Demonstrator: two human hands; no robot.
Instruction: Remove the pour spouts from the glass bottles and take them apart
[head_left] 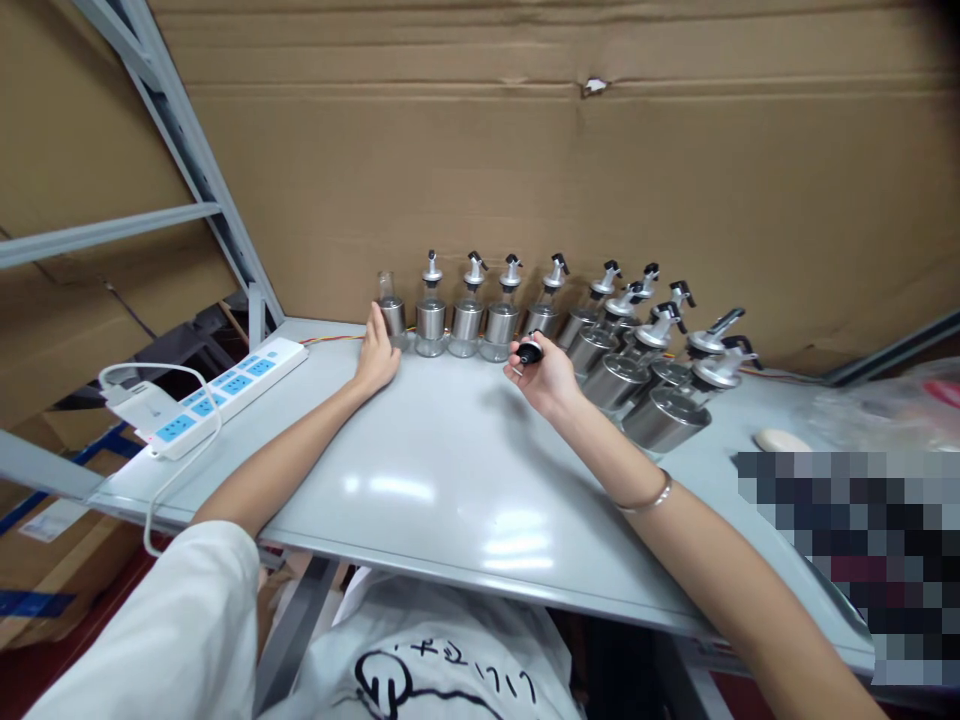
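Note:
My left hand (379, 350) is at the left end of the row, against an uncapped glass bottle (392, 316) with a steel sleeve. Its fingers lie along the bottle's left side and seem to grip it; the far fingertips are hidden. My right hand (553, 375) is raised above the table in front of the row, closed round a pourer spout (530, 352) whose black stopper end faces me. Bottles of the same kind, such as the nearest one (430, 320) to the right of the uncapped bottle, stand upright with silver-and-black pourer spouts fitted.
More spouted bottles (667, 418) crowd the right side, close to my right forearm. A white power strip (225, 395) with a plugged-in cable lies at the left on the grey table (420, 440). Cardboard (450, 150) walls the back. A white oval object (781, 440) and plastic wrap lie at the right.

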